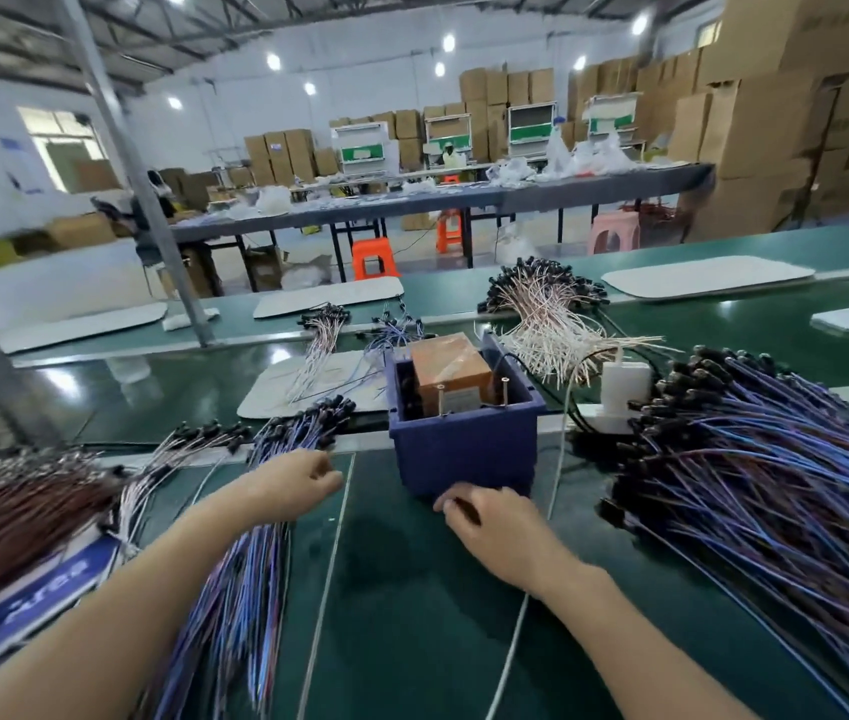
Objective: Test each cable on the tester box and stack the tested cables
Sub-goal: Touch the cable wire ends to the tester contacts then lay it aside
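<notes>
1. the tester box (464,449) is a blue tub in the middle of the green table (412,589), with an orange block (451,366) and two upright pins inside.
2. loose cables (755,459), probably the untested ones, lie heaped to its right. the stack (256,553) of blue ones lies to its left, partly under the left forearm.
3. the left hand (300,483) hovers over the stack near its plug end, fingers curled. blur hides whether it pinches anything.
4. the right hand (487,519) is just in front of the box, fingers curled round something dark, perhaps a plug. i cannot tell for sure.
5. each cable looks light, thin and floppy, and likely to snag on its neighbours. the black moulded plug seems to be the stiff part, so pinch there and let the wire trail.
</notes>
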The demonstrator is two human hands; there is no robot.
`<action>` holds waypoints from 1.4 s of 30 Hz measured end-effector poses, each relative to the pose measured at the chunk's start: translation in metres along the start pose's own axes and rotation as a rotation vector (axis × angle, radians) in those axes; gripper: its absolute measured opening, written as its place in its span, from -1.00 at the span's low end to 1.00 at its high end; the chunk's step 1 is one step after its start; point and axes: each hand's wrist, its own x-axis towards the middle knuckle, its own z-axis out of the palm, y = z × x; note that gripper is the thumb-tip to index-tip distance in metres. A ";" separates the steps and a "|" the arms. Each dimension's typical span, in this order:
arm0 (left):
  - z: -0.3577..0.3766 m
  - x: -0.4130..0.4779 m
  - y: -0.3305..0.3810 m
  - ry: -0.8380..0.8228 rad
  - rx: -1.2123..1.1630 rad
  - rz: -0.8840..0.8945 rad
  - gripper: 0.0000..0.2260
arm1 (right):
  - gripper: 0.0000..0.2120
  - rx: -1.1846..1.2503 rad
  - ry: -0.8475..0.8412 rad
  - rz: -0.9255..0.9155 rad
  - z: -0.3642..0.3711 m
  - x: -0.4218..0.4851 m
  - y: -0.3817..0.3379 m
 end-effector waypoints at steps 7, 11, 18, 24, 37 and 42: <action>0.013 0.035 -0.070 0.281 -0.192 -0.523 -0.41 | -0.80 0.091 0.095 0.063 0.013 0.003 0.014; 0.027 0.039 -0.055 0.262 -0.168 -0.526 -0.23 | -0.79 0.079 0.107 0.063 0.015 0.002 0.012; 0.036 0.034 -0.046 0.247 0.018 -0.452 -0.39 | -0.79 0.093 0.111 0.059 0.014 0.002 0.012; 0.045 0.031 -0.045 0.355 0.134 -0.395 -0.62 | -0.80 0.142 0.121 0.076 0.012 0.001 0.012; 0.043 0.025 -0.059 0.613 -0.027 -0.252 -0.68 | -0.81 0.186 0.130 0.063 0.011 0.000 0.012; 0.045 0.019 -0.053 0.716 0.045 -0.225 -0.91 | -0.80 0.192 0.131 0.068 0.011 0.000 0.013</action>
